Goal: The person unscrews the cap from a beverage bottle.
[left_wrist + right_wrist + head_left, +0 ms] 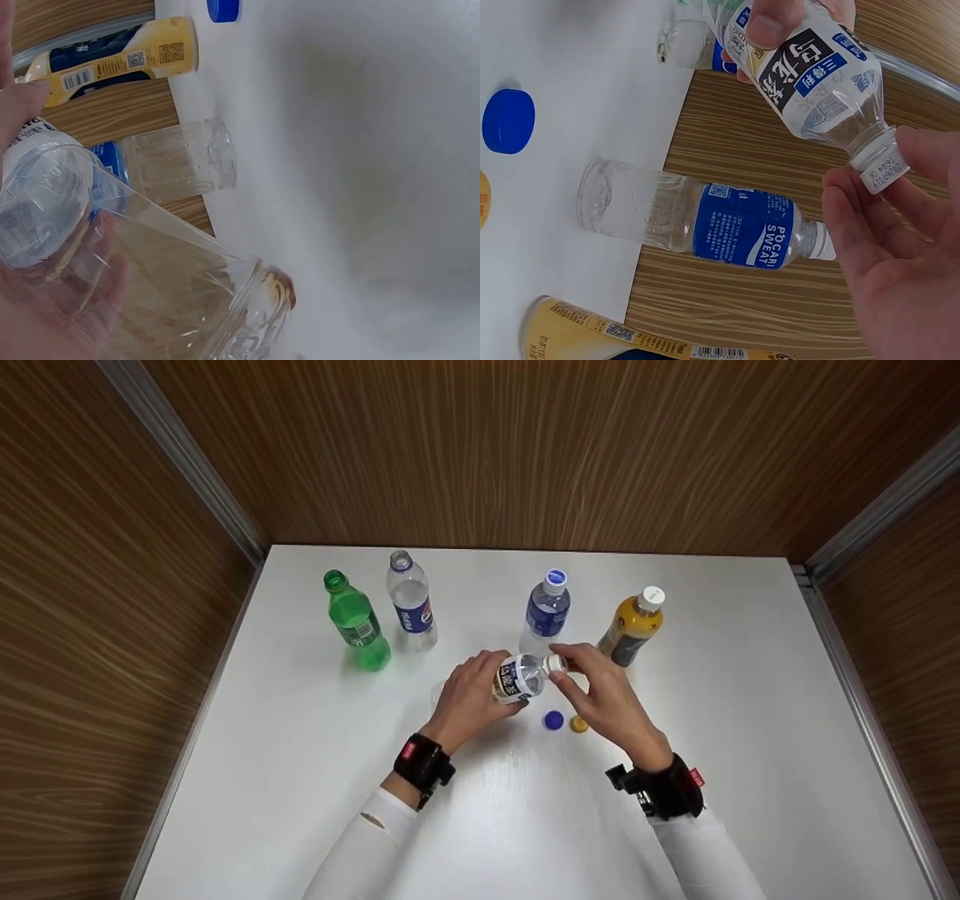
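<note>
My left hand [474,690] grips a clear plastic bottle [529,675] with a white and black label, tilted above the table. A little brown liquid shows at its base in the left wrist view. At the neck, my right hand [907,232] pinches the white cap [880,161] between thumb and fingers; the cap sits on the bottle mouth. Just beyond the hands stands a blue-labelled Pocari Sweat bottle [742,225] with a white cap. Beside the right hand is a yellow bottle [636,622], also white-capped. A blue cap [553,720] and a yellow cap [579,724] lie below the hands.
Toward the left of the white table [247,735] stand an uncapped green bottle [358,626] and an uncapped Pepsi bottle [412,607]. Wood-grain panels [480,457] enclose the table at the back and both sides.
</note>
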{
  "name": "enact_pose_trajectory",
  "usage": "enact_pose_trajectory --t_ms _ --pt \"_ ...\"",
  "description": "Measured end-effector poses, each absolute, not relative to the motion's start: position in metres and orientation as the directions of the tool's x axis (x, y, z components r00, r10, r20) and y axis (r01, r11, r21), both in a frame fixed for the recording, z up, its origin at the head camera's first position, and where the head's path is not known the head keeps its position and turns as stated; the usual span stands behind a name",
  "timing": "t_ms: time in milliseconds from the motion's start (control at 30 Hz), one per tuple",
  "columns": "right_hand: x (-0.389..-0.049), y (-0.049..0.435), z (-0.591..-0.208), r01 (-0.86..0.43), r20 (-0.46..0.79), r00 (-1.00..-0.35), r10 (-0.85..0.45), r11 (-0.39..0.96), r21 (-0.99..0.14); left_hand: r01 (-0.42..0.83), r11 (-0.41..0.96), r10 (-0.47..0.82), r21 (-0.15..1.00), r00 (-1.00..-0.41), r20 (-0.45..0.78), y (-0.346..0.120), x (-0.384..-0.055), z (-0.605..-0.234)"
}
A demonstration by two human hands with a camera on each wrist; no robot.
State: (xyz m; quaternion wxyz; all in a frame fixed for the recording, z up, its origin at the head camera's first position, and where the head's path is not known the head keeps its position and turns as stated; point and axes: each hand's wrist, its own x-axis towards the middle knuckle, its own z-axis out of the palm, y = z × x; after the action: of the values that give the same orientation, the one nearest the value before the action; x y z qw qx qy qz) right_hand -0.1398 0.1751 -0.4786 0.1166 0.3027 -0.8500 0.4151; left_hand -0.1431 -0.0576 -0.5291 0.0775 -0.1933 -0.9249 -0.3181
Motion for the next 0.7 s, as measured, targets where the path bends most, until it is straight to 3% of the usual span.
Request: enact_pose_trajectory --t_ms 200,400,700 --pt "-0.1401 0.1752 -0.479 -0.595 0.425 -0.798 -0.427 0.448 -0.667 0.418 0.713 0.305 0.563 -0.908 0.287 -0.0584 -0.1443 -0.5319" --pt "-0.1407 0.1726 -0.4824 -0.437 0.303 -0.894 -0.33 0.495 -0.751 0.449 0.764 0.309 0.463 -0.885 0.347 -0.058 -0.1452 -0.5331" --pt "-0.1423 0.1684 -0.4844 -0.363 0.278 -0.932 -0.234 0.626 -0.69 0.487 0.802 0.34 0.346 -0.848 0.406 -0.0574 -0.1455 -0.5337"
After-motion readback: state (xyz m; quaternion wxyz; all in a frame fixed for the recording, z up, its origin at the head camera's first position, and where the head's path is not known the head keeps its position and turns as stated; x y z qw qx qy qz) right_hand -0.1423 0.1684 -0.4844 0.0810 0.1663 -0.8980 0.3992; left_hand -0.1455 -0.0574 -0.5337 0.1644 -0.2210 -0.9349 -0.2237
